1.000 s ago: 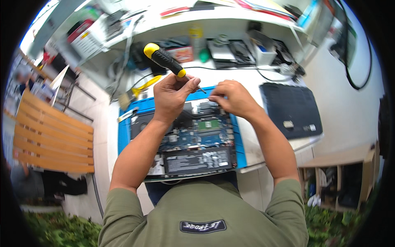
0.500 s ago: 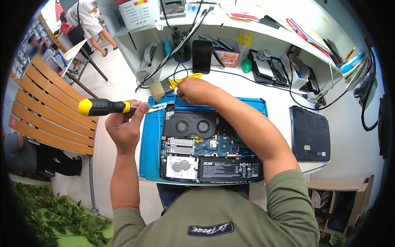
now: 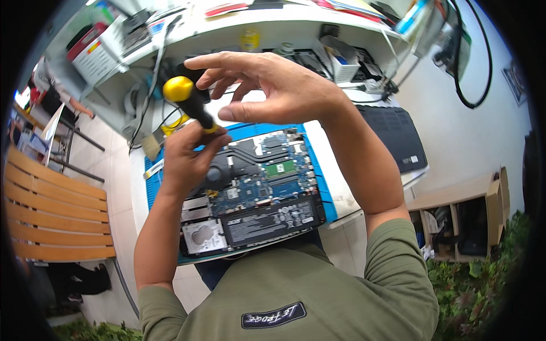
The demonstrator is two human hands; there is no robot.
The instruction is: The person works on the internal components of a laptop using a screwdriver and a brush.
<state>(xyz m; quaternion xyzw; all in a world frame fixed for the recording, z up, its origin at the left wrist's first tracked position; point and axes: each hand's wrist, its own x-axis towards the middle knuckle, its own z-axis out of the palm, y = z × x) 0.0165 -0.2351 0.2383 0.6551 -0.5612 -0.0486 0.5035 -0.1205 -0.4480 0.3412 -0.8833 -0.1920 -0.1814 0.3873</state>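
Observation:
My left hand (image 3: 190, 156) is closed around the lower end of a black-and-yellow screwdriver (image 3: 193, 107), whose handle tilts up with its yellow cap on top; the blade is hidden. Just right of the handle, my right hand (image 3: 261, 85) hovers with fingers apart, holding nothing. Beneath both hands lies an opened laptop (image 3: 273, 219), its battery, drive, green memory module and blue board exposed. It rests on a blue work mat (image 3: 322, 184). A brush (image 3: 152, 146) with a yellow handle lies beyond my left hand.
A black laptop bottom cover (image 3: 392, 136) lies on the right of the white desk (image 3: 347, 193). A shelf (image 3: 227, 23) with papers and hanging cables stands at the back. Left is a slatted wooden bench (image 3: 60, 210); lower right, a wooden cabinet (image 3: 449, 219).
The screwdriver has swung from lying sideways to tilting upward in my left hand. My right hand has left the brush area and opened beside the handle. The view has turned rightward.

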